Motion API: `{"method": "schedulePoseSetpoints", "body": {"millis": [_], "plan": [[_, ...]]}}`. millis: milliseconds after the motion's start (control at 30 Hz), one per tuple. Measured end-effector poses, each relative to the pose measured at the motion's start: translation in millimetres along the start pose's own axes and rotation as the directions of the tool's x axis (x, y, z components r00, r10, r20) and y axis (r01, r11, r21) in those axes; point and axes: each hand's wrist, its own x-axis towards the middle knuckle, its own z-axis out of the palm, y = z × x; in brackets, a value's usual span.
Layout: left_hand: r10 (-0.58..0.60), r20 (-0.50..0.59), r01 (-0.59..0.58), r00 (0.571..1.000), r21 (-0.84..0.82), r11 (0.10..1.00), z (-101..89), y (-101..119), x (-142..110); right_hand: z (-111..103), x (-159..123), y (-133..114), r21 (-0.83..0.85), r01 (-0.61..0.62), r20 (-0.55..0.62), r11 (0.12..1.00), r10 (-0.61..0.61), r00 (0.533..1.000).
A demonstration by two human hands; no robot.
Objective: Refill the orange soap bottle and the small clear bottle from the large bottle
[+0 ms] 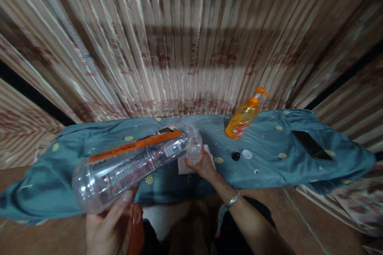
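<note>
My left hand [115,223] grips a large clear plastic bottle [119,181] from below, near its base. The bottle lies tilted across the view, its neck pointing right and slightly up; an orange band and printed text run along its label. In my right hand [203,165] is a small clear container [194,147], held right at the mouth of the large bottle; whether the two touch I cannot tell. Both look colourless, and any liquid in them is hard to make out. Beneath my right hand a white cloth or tissue [183,167] lies on the covered table.
A teal patterned cloth [206,127] covers the long table. Behind the hands stands an orange pump bottle [242,119]. A black cap [235,155] and a white disc [247,154] lie right of my right hand, a dark phone [311,145] farther right. Curtains [179,40] hang behind.
</note>
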Motion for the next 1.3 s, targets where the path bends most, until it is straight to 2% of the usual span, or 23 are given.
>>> {"method": "schedulePoseSetpoints", "body": {"millis": [367,700,933,1100,1300], "plan": [[0.043,0.047,-0.044,0.998,0.022,0.999,-0.9,-2.5,1.1,-0.2,0.6,2.0,0.006,-0.016,0.019,1.0,0.016,1.0],[0.023,0.021,-0.023,1.0,0.019,1.0,-3.7,-3.2,1.3,0.1,0.2,1.8,-0.001,-0.025,0.016,1.0,0.025,1.0],[0.042,0.06,-0.043,0.997,0.024,0.999,-2.4,-2.7,3.4,0.7,0.7,2.0,0.002,-0.017,0.016,1.0,0.017,1.0],[0.022,0.029,-0.023,0.999,0.021,1.0,-1.1,-1.9,2.5,0.7,0.8,0.5,-0.027,-0.013,0.003,1.0,0.014,1.0],[0.043,0.04,-0.044,0.998,0.02,0.999,-6.1,-4.9,5.3,-0.2,0.5,0.7,-0.003,-0.022,0.014,1.0,0.022,1.0]]}}
